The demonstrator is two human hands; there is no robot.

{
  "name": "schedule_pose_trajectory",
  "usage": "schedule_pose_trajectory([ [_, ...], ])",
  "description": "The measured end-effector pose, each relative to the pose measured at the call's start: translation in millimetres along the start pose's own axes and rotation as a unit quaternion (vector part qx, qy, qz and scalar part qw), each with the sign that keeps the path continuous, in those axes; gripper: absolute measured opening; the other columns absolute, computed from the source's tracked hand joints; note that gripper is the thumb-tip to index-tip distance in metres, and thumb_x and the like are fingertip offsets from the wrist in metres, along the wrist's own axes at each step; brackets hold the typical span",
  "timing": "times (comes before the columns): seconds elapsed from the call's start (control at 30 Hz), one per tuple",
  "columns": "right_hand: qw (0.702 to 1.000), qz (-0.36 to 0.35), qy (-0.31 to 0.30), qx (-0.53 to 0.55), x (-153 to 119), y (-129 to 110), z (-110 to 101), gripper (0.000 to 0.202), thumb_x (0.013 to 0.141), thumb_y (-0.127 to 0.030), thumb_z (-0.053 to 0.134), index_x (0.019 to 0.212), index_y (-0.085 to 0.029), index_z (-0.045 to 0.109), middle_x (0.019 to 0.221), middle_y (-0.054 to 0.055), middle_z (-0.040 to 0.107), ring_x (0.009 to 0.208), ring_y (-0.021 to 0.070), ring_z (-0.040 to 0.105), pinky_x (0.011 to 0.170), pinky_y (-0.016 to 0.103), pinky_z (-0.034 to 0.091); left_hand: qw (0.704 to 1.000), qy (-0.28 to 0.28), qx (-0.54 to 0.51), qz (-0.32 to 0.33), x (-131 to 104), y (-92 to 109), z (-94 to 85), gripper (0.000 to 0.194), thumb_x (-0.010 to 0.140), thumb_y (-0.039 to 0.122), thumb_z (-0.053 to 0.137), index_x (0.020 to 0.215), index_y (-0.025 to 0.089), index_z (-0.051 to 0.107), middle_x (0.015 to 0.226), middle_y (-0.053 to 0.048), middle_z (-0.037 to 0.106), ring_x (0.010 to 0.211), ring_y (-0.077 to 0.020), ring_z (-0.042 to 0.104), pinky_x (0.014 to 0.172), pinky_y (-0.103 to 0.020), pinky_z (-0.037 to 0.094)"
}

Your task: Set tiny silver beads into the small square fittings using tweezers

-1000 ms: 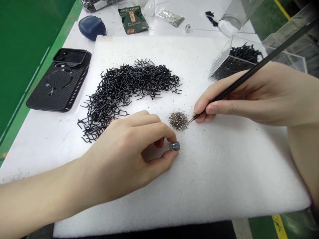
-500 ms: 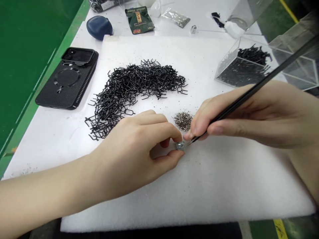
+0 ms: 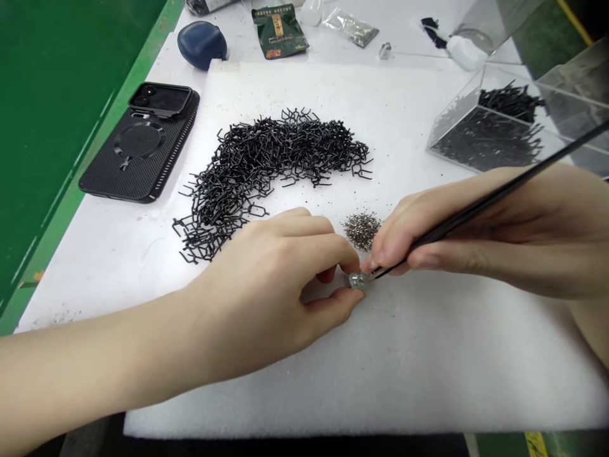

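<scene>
Between thumb and index finger, my left hand (image 3: 295,279) pinches a small shiny silvery-grey piece (image 3: 356,280) low over the white foam sheet (image 3: 428,374). My right hand (image 3: 457,235) holds slim black tweezers (image 3: 469,219) like a pen. Their fine tips meet the right side of the silvery piece; whether they grip anything there is too small to tell. Just behind both hands lies a little heap of tiny brownish metallic bits (image 3: 361,230), partly covered by the right fingers. Farther back, a curved pile of bent black wire-like pieces (image 3: 285,152) spreads over the foam.
A black phone case (image 3: 137,143) lies at the left, near a dark blue rounded object (image 3: 202,44). A green packet (image 3: 280,32), a clear bag (image 3: 351,26) and a small silvery block (image 3: 385,51) are at the back. At the right stands a transparent box (image 3: 485,127) of black pieces.
The whole view has shifted, so everything appears farther right and most things slightly higher. The tweezers' tips are a little closer to the silvery piece. Both grips look the same.
</scene>
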State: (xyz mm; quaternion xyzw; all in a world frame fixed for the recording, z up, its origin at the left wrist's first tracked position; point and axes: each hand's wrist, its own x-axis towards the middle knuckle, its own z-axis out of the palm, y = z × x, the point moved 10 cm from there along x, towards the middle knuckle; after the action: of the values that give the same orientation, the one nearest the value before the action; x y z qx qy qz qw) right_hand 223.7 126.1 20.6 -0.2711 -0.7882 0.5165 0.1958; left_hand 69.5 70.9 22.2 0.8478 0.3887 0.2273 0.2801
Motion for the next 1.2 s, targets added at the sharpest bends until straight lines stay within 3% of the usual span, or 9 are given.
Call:
schedule_pose_trajectory([
  [0.63,1.000,0.019,-0.014,0.002,0.5,4.5,0.7,0.008,0.114,-0.046,0.092,0.112,-0.041,0.098,0.104,-0.003,0.096,0.096,0.0202,0.093,0.084,0.028,0.075,1.000,0.001,0.011,0.005,0.8,-0.4,0.2,0.013,0.115,0.020,0.074,0.111,0.023,0.087,0.093,0.001,0.082,0.079,-0.0156,0.073,0.072,-0.029,0.053],
  [0.8,0.999,0.035,-0.004,-0.041,-1.6,9.2,-11.3,0.011,0.114,-0.046,0.091,0.114,-0.038,0.098,0.090,-0.001,0.092,0.074,0.0186,0.085,0.065,0.030,0.068,1.000,0.004,-0.003,0.016,2.2,1.7,-0.2,0.013,0.114,0.017,0.072,0.109,0.020,0.084,0.095,0.002,0.081,0.078,-0.0138,0.071,0.072,-0.028,0.053],
  [0.97,0.994,0.049,-0.021,-0.090,-0.8,12.4,-19.2,0.015,0.113,-0.046,0.089,0.116,-0.035,0.099,0.088,-0.003,0.091,0.074,0.0187,0.085,0.066,0.031,0.068,1.000,0.006,-0.008,0.010,2.4,0.3,-1.2,0.011,0.112,0.018,0.074,0.108,0.022,0.083,0.094,0.003,0.080,0.081,-0.0145,0.073,0.080,-0.028,0.058],
  [1.2,0.996,0.070,-0.036,-0.035,-1.9,16.1,-19.3,0.011,0.112,-0.038,0.091,0.114,-0.030,0.098,0.090,-0.002,0.094,0.077,0.0186,0.087,0.066,0.028,0.071,1.000,0.001,-0.007,0.004,3.5,0.5,-1.1,0.011,0.110,0.016,0.074,0.107,0.022,0.083,0.093,0.001,0.080,0.087,-0.0177,0.077,0.085,-0.031,0.062],
])
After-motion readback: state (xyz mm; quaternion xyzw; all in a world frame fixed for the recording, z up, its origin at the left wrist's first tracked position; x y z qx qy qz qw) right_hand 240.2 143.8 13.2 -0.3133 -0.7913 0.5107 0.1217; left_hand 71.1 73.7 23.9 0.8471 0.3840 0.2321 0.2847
